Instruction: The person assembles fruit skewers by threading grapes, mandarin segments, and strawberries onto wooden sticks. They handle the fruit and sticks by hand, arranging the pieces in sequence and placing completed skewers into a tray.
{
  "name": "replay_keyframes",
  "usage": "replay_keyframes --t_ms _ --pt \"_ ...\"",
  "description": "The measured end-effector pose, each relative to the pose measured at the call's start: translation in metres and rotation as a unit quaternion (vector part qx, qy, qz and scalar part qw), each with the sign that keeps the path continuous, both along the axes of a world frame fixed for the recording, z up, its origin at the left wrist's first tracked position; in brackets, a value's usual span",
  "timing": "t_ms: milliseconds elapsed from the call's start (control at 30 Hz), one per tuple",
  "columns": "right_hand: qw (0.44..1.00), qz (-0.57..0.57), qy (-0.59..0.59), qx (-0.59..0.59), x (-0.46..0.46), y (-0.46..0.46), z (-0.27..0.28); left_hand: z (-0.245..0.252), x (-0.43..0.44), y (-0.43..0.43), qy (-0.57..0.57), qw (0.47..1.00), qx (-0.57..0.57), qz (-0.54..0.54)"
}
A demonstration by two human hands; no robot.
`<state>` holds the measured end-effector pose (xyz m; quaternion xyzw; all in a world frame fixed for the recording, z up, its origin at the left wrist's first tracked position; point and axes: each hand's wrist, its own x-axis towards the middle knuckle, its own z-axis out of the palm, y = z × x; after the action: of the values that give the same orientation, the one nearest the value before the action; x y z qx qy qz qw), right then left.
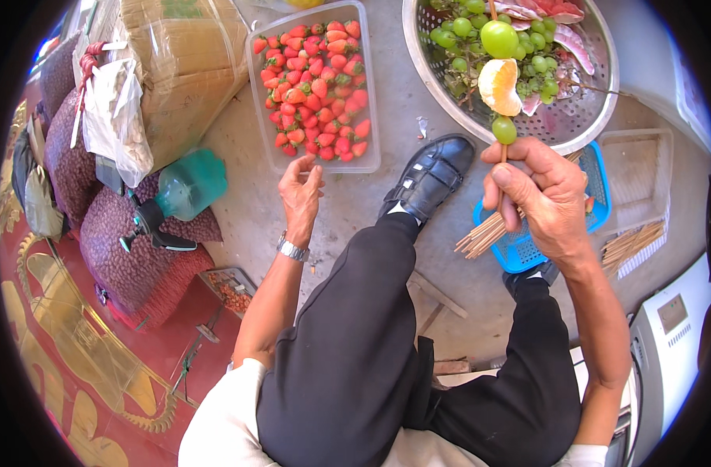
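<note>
My right hand (542,192) grips a wooden skewer (503,153) near its lower end. Threaded on it are a green grape (504,129), a peeled citrus segment (500,87) and a larger green grape (499,39). Beyond the skewer is a metal colander (589,129) with bunches of green grapes (536,44) and pieces of peel (574,46). My left hand (301,185), fingers loosely curled and apart, is at the near edge of a clear plastic tub (374,117) of strawberries (314,87). Nothing shows in that hand.
A blue plastic basket (510,257) with bundled skewers (484,233) stands below my right hand. Farther right are a clear tray (635,175) and more sticks (632,248). On the left are a cardboard box (180,70), a green spray bottle (192,184) and filled mesh sacks (127,245).
</note>
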<state>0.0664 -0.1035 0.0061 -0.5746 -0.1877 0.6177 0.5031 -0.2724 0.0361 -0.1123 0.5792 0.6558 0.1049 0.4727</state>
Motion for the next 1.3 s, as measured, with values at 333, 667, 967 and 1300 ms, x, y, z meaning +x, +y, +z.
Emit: replay_keyframes --t_ms 333,667,967,1300 --pt "0.998 -0.027 0.051 -0.038 -0.016 -0.024 -0.019 -0.01 0.04 0.0 0.267 0.914 0.152 -0.266" --pt "0.986 0.053 0.121 -0.1 -0.034 -0.05 -0.021 0.051 0.065 -0.02 -0.312 0.88 -0.35 0.073" --pt "0.991 -0.006 0.104 -0.089 -0.038 -0.05 -0.017 0.089 0.141 -0.031 -0.33 0.837 -0.399 -0.179" --pt "0.995 -0.016 0.079 -0.057 -0.032 -0.058 -0.023 0.086 0.144 -0.037 -0.331 0.826 -0.41 -0.2"
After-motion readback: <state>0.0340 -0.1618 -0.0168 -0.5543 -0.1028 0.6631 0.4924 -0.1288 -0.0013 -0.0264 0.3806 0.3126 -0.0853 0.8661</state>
